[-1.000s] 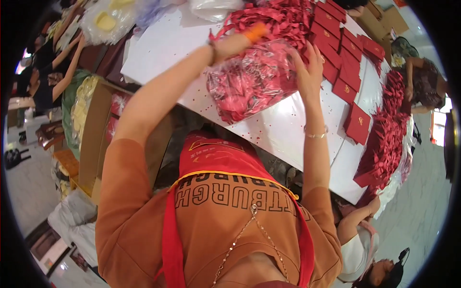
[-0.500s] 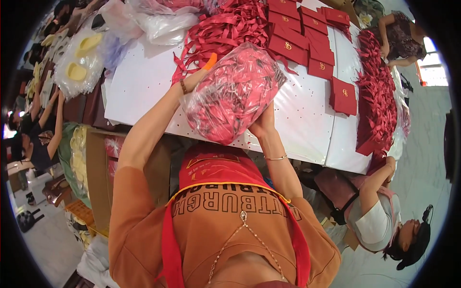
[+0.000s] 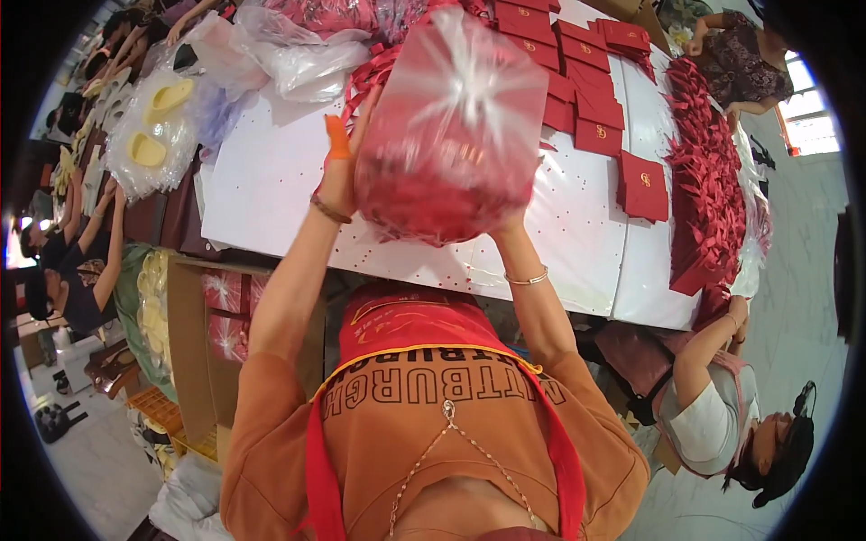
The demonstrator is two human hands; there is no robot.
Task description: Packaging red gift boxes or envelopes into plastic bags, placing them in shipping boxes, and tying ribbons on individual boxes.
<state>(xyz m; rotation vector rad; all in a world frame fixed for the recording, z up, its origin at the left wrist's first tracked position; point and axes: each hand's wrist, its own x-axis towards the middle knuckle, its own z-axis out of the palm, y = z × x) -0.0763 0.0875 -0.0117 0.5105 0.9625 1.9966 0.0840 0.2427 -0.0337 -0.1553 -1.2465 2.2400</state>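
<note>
Between my two hands I hold a bulky clear plastic bag (image 3: 451,135) packed with red contents, raised over the table. Its upper side is gathered in pleats that catch the light. My left hand (image 3: 339,176), with an orange cover on the thumb, grips the bag's left side; its fingers go partly out of sight behind it. My right hand (image 3: 512,219) supports the lower right side, its fingers mostly hidden by the bag. Just beyond lie a heap of red ribbons (image 3: 361,74), partly covered by the bag, and stacked red pouches (image 3: 598,131) with gold emblems.
The white table (image 3: 271,189) carries a long row of red ribboned pieces (image 3: 708,180) at right. Bagged yellow clogs (image 3: 144,149) lie at left. A cardboard box (image 3: 203,343) holding red packs stands below the table. Co-workers (image 3: 713,397) are on both sides.
Both hands have lifted the bag and turned it, so its pleated side now shows instead of the loose red contents. My left hand has shifted to the bag's side.
</note>
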